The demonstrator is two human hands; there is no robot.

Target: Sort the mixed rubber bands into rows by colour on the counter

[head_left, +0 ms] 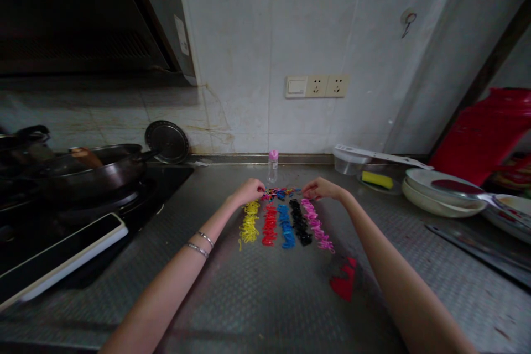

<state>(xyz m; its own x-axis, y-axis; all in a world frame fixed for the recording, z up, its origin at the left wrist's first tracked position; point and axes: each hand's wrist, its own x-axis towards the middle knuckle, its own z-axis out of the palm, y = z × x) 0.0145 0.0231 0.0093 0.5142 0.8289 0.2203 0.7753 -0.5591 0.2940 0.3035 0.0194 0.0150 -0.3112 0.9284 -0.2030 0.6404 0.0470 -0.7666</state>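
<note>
Five rows of small coloured elastic bands run down the steel counter: yellow bands [249, 222], red bands [269, 224], blue bands [286, 227], black bands [300, 222] and pink bands [317, 225]. Behind the rows lies a mixed-colour pile of bands [281, 193]. My left hand [250, 192] is at the pile's left end above the yellow row, fingers pinched together. At the right end, above the pink row, my right hand [320, 188] also has its fingers drawn together. Whatever either pinch holds is too small to make out. A clear bottle with a pink cap [272, 167] stands behind the pile.
A red heart-shaped piece [344, 280] lies by my right forearm. Left is a stove with a pan [95, 171] and a white-edged black device [66, 257]. Right are a yellow sponge [376, 180], stacked bowls [442, 193], a knife [477, 251] and a red thermos [483, 135].
</note>
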